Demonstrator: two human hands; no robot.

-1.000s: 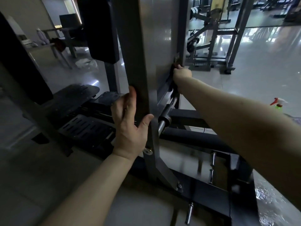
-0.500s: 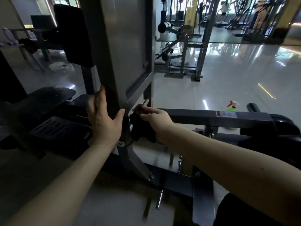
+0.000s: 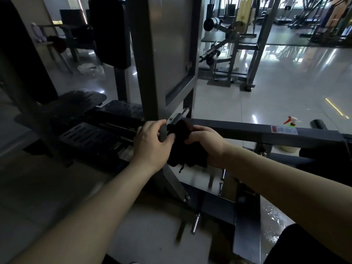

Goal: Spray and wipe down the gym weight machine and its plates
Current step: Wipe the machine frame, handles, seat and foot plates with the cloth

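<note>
The person's left grip (image 3: 152,143) was curled round the edge of the weight machine's grey upright post (image 3: 158,54), low down where the dark horizontal beam (image 3: 238,131) met it. Just beside it, the right grip (image 3: 207,143) was clamped on a bunched black cloth (image 3: 182,149), held against that joint with a loose thread hanging under it. The spray bottle (image 3: 291,121) stood on the shiny floor (image 3: 285,92) beyond the beam, well apart from both. A chrome peg (image 3: 195,223) stuck out of the base frame below.
</note>
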